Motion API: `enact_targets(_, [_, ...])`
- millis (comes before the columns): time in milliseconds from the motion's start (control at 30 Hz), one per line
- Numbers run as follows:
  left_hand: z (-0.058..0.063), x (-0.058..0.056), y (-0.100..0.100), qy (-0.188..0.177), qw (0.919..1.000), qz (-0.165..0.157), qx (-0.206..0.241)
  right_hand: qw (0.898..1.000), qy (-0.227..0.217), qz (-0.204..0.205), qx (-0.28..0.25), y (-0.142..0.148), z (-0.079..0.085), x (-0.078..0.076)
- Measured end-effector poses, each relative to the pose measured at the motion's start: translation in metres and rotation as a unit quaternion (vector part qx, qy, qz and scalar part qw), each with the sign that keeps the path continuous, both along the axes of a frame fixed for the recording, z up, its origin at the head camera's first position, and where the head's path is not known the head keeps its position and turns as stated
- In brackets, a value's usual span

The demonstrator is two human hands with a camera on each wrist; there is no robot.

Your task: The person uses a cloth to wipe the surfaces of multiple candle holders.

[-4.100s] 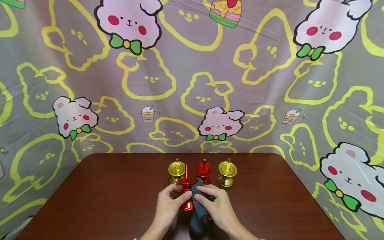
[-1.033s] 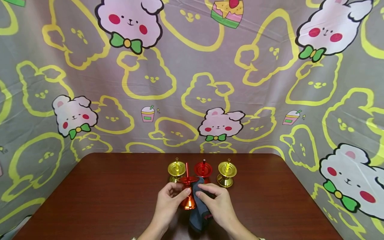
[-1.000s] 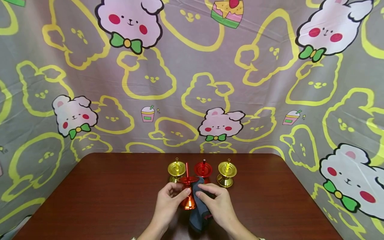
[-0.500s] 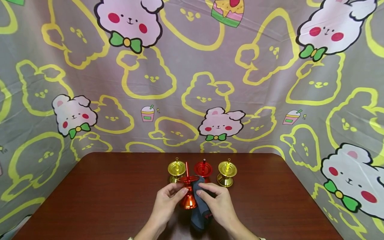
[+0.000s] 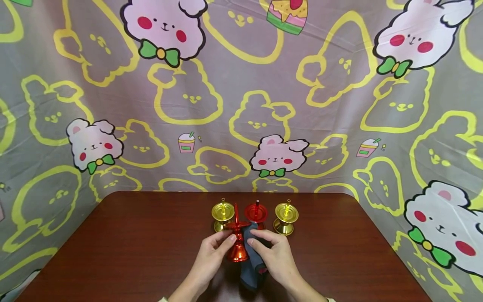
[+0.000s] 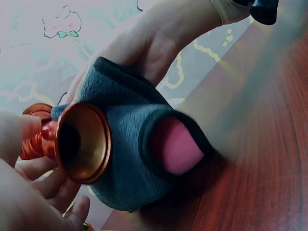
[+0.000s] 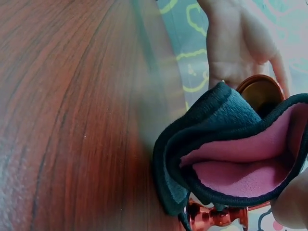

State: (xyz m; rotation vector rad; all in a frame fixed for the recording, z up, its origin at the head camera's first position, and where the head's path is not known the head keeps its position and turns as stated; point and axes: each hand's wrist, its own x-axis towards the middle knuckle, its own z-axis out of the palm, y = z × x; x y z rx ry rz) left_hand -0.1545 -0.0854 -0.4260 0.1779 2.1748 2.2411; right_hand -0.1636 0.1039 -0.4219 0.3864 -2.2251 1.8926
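Note:
My left hand [image 5: 209, 254] pinches the stem of a shiny red candle holder [image 5: 238, 253], its thumb across the front. The holder is upright in the head view, with a round dish and a thin red spike on top. In the left wrist view its hollow flared base [image 6: 103, 144] faces the camera. My right hand [image 5: 277, 253] grips a folded grey-blue cloth [image 5: 250, 270] and holds it against the right side of the holder. Pink lining [image 7: 245, 159] and dark edging show in the right wrist view. The cloth covers part of the holder's dish and stem.
Behind my hands stand a gold candle holder [image 5: 222, 212], a second red one [image 5: 256, 214] partly hidden by the cloth, and another gold one [image 5: 286, 213]. The dark red-brown table [image 5: 143, 243] ends at a patterned curtain [image 5: 226, 84].
The held candle holder has shifted slightly upward, and more of its base shows below my left thumb. My right hand and the cloth have moved a little up and right with it.

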Motion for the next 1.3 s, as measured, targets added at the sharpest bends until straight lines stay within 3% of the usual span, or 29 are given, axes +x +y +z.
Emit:
enact_targets(167, [0.0025, -0.0013, 0.0026, -0.01, 0.9992, 0.035, -0.015, 1.0, 0.004, 0.015, -0.009, -0.0003, -0.0015, 0.0019])
enact_targets(300, [0.0019, -0.0026, 0.002, -0.019, 0.9986, 0.05, -0.001, 1.0, 0.006, 0.02, -0.01, -0.0009, -0.0021, 0.0027])
enact_targets(733, [0.0023, -0.0067, -0.004, -0.048, 0.9967, 0.053, 0.04, 1.0, 0.011, 0.019, -0.013, -0.002, 0.0003, 0.0028])
enact_targets(833, [0.0024, -0.0067, -0.0046, -0.048, 0.9967, 0.047, 0.047, 1.0, 0.01, 0.017, -0.013, -0.0015, -0.0001, 0.0028])
enact_targets(1100, [0.0038, -0.005, -0.0069, -0.029, 0.9995, 0.0, 0.015, 1.0, 0.007, 0.01, -0.006, -0.0002, -0.0013, 0.0016])
enact_targets(1300, [0.0041, -0.0039, -0.0059, -0.04, 0.9989, -0.006, 0.022, 1.0, 0.006, 0.012, -0.001, -0.0005, -0.0021, 0.0014])
